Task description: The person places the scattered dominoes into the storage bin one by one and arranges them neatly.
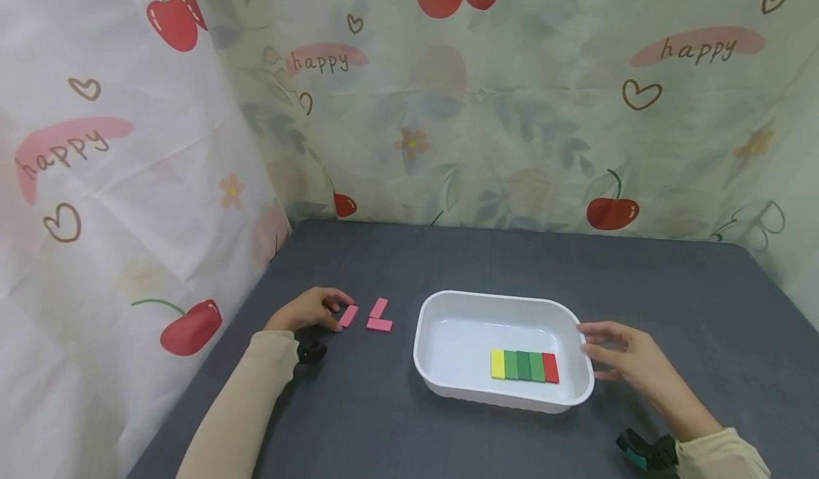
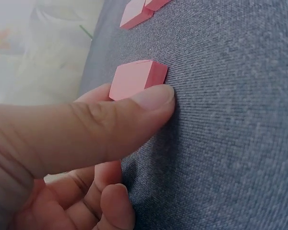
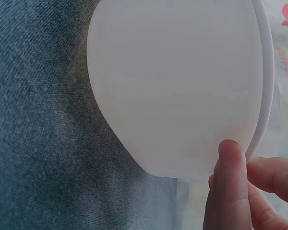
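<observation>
My left hand (image 1: 338,314) lies on the dark grey table at the left, thumb and a finger pinching a small pink block (image 1: 348,315) that lies flat. In the left wrist view the thumb (image 2: 149,103) presses the pink block's (image 2: 134,79) near edge. Two more pink blocks (image 1: 379,317) lie just right of it in an L shape. My right hand (image 1: 591,351) rests with relaxed fingers against the right wall of a white tray (image 1: 486,295). Its fingertips (image 3: 230,182) touch the tray's outer wall (image 3: 177,86). Inside lie a yellow (image 1: 498,364), three green (image 1: 523,365) and a red block (image 1: 550,367) in a row.
The table (image 1: 672,287) is covered in dark grey cloth. Cherry-printed curtains (image 1: 512,109) close it in at the back and the left. Black wrist mounts sit at my left forearm (image 1: 311,352) and right forearm (image 1: 646,452).
</observation>
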{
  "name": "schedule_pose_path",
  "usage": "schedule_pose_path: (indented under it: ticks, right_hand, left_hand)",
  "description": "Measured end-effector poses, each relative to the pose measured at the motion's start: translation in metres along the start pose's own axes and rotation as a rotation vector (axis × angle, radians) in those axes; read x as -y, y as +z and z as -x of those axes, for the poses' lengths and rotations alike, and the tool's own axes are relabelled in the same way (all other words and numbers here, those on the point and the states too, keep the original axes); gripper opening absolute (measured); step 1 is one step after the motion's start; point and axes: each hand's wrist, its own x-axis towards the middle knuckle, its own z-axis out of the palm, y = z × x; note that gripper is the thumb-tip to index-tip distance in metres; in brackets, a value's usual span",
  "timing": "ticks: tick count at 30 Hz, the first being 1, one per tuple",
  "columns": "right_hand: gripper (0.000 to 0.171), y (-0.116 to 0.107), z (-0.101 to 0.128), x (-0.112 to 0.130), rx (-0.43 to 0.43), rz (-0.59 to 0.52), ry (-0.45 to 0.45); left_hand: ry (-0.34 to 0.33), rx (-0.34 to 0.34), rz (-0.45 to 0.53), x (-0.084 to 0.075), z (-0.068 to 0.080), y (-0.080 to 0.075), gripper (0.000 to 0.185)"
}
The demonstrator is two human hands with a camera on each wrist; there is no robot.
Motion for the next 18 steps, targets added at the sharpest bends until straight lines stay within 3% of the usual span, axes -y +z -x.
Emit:
schedule_pose_path:
  ticks: [9, 18]
  right_hand:
    - [0.059, 0.0, 0.001, -0.001, -0.002, -0.007, -0.016]
    - [0.058, 0.001, 0.001, 0.0, -0.007, -0.001, -0.023]
  left_hand:
    - [-0.015, -0.042, 0.01, -0.002, 0.004, 0.002, 0.047]
    - [0.015, -0.053, 0.115, -0.011, 0.009, 0.001, 0.047]
